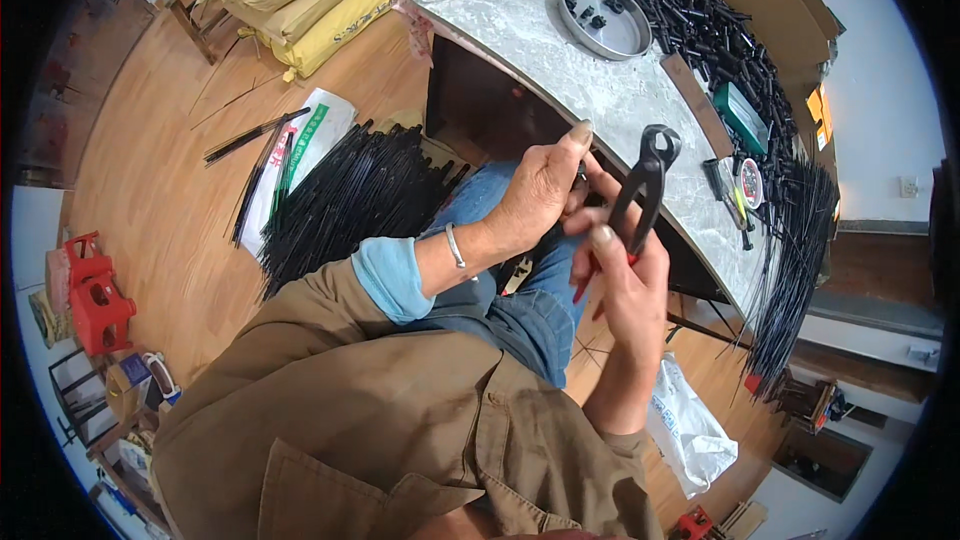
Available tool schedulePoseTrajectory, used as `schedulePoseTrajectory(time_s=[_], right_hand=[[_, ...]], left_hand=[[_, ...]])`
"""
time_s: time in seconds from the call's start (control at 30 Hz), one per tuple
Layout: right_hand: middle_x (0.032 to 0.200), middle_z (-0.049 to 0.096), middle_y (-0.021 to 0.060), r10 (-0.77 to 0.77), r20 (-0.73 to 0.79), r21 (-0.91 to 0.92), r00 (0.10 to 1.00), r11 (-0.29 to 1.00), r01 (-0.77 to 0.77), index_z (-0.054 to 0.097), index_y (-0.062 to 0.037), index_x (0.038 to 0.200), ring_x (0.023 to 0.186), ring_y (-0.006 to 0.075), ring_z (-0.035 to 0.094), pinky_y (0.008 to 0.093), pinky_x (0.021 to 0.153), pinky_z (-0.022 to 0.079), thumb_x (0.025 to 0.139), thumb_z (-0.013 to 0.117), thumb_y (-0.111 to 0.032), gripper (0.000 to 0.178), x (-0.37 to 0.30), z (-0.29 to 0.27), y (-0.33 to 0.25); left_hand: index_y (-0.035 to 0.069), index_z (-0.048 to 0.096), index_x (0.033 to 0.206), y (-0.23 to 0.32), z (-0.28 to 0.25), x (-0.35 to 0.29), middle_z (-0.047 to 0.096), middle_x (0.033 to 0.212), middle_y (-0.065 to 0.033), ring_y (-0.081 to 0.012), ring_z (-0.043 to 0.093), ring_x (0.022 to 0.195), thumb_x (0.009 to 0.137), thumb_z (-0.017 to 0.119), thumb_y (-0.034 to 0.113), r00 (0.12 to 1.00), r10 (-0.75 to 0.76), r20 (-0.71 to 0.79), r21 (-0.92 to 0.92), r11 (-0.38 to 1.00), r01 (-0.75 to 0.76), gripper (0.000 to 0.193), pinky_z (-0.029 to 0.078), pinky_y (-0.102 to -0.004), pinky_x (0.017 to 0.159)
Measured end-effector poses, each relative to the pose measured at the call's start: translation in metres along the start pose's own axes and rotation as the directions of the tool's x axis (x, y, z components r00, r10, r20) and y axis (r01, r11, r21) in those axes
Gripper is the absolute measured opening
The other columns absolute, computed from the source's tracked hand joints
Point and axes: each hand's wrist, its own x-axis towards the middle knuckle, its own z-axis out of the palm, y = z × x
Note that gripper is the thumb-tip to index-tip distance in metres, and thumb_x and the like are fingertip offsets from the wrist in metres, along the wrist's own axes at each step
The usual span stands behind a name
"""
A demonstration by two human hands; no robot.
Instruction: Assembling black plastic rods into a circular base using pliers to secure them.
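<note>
Pincers (652, 168) sit just R of frame centre, held up in the R hand (638, 280), crossing in view the near edge of the grey table (620, 90). That edge slants from upper centre to lower R; past the head, grey tabletop runs up to a brown strip (697, 105), well apart. Tighter on the L side — the L hand (545, 185) is right beside the handles. Long axis near vertical in frame, leaning a bit R at the top; head points to the top edge, handles run down into the palm. Look: dark metal, rounded head w/ an opening in it, red grips partly hidden by fingers.

R hand is wrapped round the grips, thumb pointing up. L hand curled, thumb raised; a small black pc (581, 171) shows at its fingers, mostly hidden — can't tell if it's pinched.

Farther out, upper R: round metal dish (622, 37) w/ small black bits (598, 22), then a big pile of black parts (700, 25), green box (740, 118) at its lower end. Far R: thin black rods (795, 260) over the table's end. L of centre: rod heap (360, 200) on the floor. Upper L: stacked sacks (330, 15). Far L: red stools (100, 315). Lower R: white bag (690, 430).
</note>
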Motion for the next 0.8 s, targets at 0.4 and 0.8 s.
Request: schedulePoseTrajectory(time_s=[0.4, 0.8], right_hand=[[0.108, 0.058, 0.0271, 0.435, 0.371, 0.238, 0.820, 0.810, -0.537, 0.033, 0.0100, 0.135, 0.085, 0.0344, 0.065, 0.0448, 0.069, 0.058, 0.088, 0.056, -0.011, 0.057, -0.032, -0.040, -0.010], [0.068, 0.046, 0.0014, 0.661, 0.197, -0.333, 0.724, 0.740, -0.585, 0.048, 0.0008, 0.106, 0.048, 0.0087, 0.045, 0.0255, 0.044, 0.039, 0.098, 0.046, -0.011, 0.014, -0.037, -0.049, -0.044]], left_hand=[[0.000, 0.065, 0.071, 0.004, -0.001, 0.000, 0.046, 0.052, 0.0018, -0.0050, 0.036, 0.046, 0.095, 0.029, 0.063, 0.976, -0.018, 0.218, 0.065, 0.998, 0.004, 0.076, 0.027, -0.0217, 0.043], [0.001, 0.060, 0.067, 0.000, 0.011, -0.017, 0.048, 0.051, -0.0008, -0.0069, 0.042, 0.048, 0.097, 0.027, 0.060, 0.981, 0.017, 0.192, 0.351, 0.933, -0.085, 0.074, 0.033, -0.0236, 0.047]])
